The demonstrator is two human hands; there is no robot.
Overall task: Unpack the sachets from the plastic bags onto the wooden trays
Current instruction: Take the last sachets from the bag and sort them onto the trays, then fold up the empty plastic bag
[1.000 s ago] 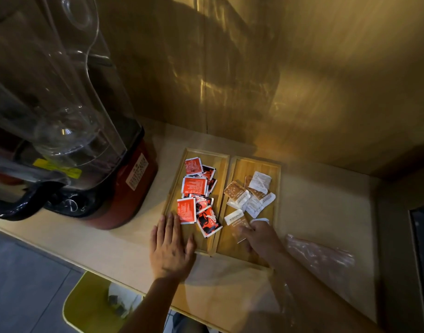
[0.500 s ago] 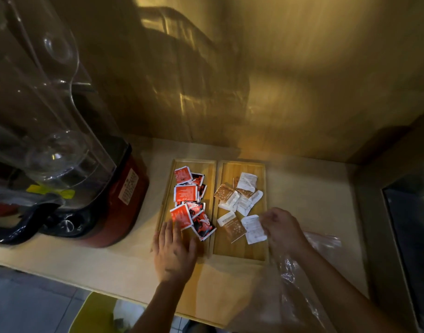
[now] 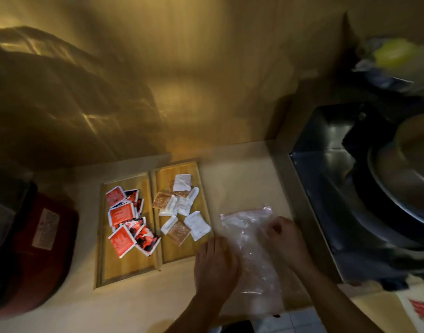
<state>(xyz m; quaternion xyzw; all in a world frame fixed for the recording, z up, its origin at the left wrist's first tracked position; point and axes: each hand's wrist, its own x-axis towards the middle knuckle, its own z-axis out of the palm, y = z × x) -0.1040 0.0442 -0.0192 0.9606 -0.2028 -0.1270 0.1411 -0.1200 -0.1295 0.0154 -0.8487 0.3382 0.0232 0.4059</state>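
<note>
With both trays loaded, the bag [image 3: 250,246] is what matters now: it lies flat on the counter [image 3: 138,306] in the lower right of the frame, just right of the right tray [image 3: 182,251], long axis running from its sealed-looking pinkish edge at centre frame down toward the bottom edge. Left hand [image 3: 215,265] rests palm-down on the bag's left edge, fingers loosely spread, not pinching anything I can see. Right hand [image 3: 285,236] sits on the bag's right side, fingers curled in; can't tell if it's pinching the film or just pressing. Hands are apart, bag between them. Red sachets [image 3: 129,221] are piled on the left tray [image 3: 126,265], white and brown sachets [image 3: 182,207] on the right tray, both left of the hands. The bag looks empty, though blur makes that unsure. If anything's left inside, the left hand is nearer the trays, so the transfer goes left and up in frame. Sink [image 3: 364,188] sits close on the right.
</note>
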